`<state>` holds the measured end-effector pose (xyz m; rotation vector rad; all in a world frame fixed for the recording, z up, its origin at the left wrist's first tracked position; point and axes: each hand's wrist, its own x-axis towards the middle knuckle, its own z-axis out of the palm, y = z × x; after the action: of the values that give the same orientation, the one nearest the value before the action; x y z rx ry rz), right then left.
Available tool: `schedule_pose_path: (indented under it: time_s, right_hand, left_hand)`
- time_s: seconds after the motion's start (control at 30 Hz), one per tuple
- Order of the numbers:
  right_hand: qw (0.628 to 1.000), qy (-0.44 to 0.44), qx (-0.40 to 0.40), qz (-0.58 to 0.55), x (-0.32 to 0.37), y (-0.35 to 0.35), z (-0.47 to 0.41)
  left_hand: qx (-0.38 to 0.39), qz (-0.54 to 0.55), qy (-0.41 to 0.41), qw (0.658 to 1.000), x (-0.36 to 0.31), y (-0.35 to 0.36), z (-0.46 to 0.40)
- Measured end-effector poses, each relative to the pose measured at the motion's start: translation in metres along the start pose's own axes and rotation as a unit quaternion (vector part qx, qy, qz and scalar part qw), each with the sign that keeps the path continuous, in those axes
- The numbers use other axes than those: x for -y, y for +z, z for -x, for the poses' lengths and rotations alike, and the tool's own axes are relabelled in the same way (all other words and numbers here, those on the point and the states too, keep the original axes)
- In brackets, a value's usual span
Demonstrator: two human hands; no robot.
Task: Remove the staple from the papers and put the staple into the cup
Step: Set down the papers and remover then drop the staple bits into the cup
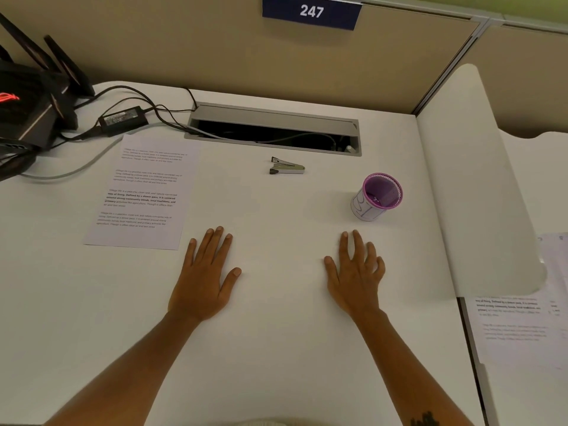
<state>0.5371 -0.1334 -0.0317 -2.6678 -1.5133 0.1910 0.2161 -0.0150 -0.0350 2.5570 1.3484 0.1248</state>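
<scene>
Printed white papers lie flat on the white desk at the left; no staple is visible on them at this size. A small metal staple remover rests at the desk's middle back. A purple mesh cup wrapped in white paper stands at the right. My left hand lies palm down, fingers apart, just right of the papers' lower corner, holding nothing. My right hand lies palm down below the cup, fingers spread and empty.
A black router with antennas, a power brick and cables crowd the back left. An open cable tray runs along the back. A white divider panel bounds the right; more printed sheets lie beyond it.
</scene>
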Motion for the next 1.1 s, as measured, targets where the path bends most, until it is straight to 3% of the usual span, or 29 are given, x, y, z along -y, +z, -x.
schedule_pose_path:
  time_s: [0.4,1.1]
  right_hand:
    - [0.97,0.068,-0.128,-0.195,-0.007,-0.005,-0.025]
    - [0.973,0.042,-0.168,-0.15,0.009,-0.011,-0.036]
  left_hand:
    - [0.002,0.006,-0.001,1.0,0.0,0.0,0.0]
    - [0.008,0.004,-0.004,1.0,0.0,0.0,-0.001]
